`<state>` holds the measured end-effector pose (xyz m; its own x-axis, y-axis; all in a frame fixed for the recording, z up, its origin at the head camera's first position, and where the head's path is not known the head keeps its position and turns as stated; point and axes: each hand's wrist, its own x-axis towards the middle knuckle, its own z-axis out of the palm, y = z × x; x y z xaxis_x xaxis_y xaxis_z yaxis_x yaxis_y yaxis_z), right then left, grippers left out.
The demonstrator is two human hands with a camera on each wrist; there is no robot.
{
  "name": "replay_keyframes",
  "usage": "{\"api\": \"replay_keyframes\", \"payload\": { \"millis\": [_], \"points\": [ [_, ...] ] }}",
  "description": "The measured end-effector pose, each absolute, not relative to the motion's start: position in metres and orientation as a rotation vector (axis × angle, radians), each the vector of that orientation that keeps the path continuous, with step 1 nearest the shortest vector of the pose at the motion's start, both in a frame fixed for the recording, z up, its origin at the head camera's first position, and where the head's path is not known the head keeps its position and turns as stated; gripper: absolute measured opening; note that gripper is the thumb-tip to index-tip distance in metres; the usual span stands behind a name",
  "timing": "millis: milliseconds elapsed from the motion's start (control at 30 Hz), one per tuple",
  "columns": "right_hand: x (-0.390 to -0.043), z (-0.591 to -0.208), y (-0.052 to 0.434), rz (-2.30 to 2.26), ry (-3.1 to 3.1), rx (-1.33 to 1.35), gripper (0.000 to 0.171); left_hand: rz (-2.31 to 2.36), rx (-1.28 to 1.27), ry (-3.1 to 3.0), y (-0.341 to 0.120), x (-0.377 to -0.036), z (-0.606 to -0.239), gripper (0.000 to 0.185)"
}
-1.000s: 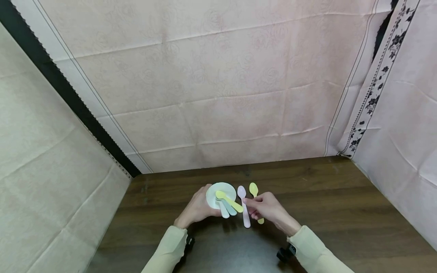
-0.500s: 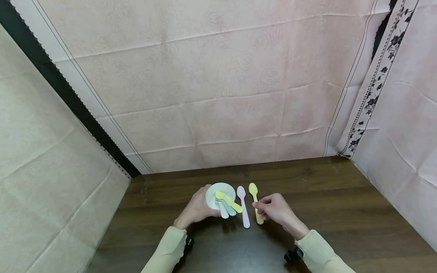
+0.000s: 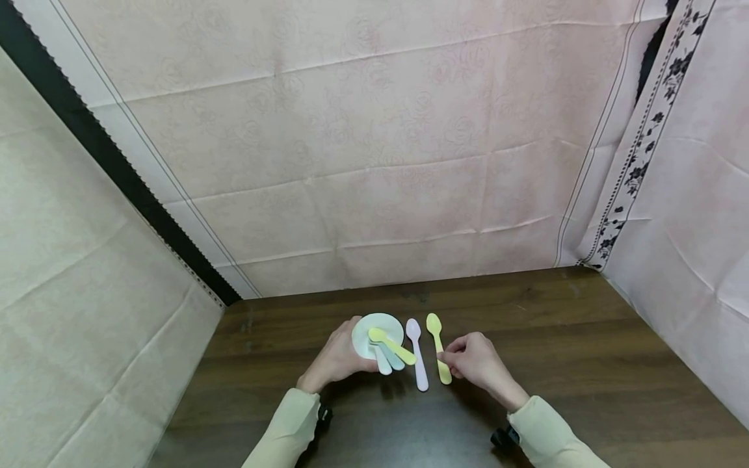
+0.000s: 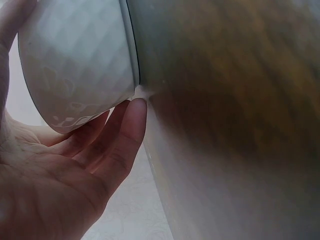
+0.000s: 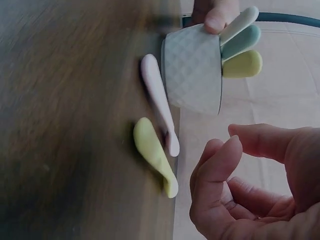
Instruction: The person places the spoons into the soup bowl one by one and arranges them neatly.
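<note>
My left hand (image 3: 342, 351) grips a small white bowl (image 4: 80, 60) with a diamond-textured wall, its fingers curled round the side. Over the rim lean a yellow spoon (image 3: 393, 346), a pale teal spoon (image 5: 242, 42) and a white spoon (image 5: 240, 25), handles sticking out. Right of the bowl, a lilac spoon (image 3: 417, 354) lies on the table. Beside it rests another yellow spoon (image 3: 434, 325). My right hand (image 3: 476, 361) hovers over that yellow spoon's handle, fingers bent, with a small gap between thumb and index finger. It holds nothing and appears apart from the spoon.
The brown wooden table (image 3: 281, 403) extends around the hands. Pale cloth (image 3: 374, 162) hangs behind its back edge, with more cloth along the left and right sides.
My right hand has moved right, from the lilac spoon to above the loose yellow spoon. My left hand and the bowl have hardly moved.
</note>
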<state>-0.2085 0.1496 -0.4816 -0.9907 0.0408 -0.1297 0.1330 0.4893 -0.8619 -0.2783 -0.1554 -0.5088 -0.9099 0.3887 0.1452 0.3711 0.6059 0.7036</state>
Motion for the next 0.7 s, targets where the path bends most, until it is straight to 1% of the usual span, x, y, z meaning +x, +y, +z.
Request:
{"api": "replay_keyframes", "payload": {
  "millis": [267,700],
  "points": [
    [-0.209,-0.485,0.150,-1.418,2.734,0.132,0.014,1.197,0.651,2.801,-0.156,-0.279,-0.508,0.092],
    [-0.213,-0.496,0.148,-1.175,2.935,0.085,0.019,1.197,0.650,2.792,-0.155,-0.278,-0.507,0.093]
  ]
}}
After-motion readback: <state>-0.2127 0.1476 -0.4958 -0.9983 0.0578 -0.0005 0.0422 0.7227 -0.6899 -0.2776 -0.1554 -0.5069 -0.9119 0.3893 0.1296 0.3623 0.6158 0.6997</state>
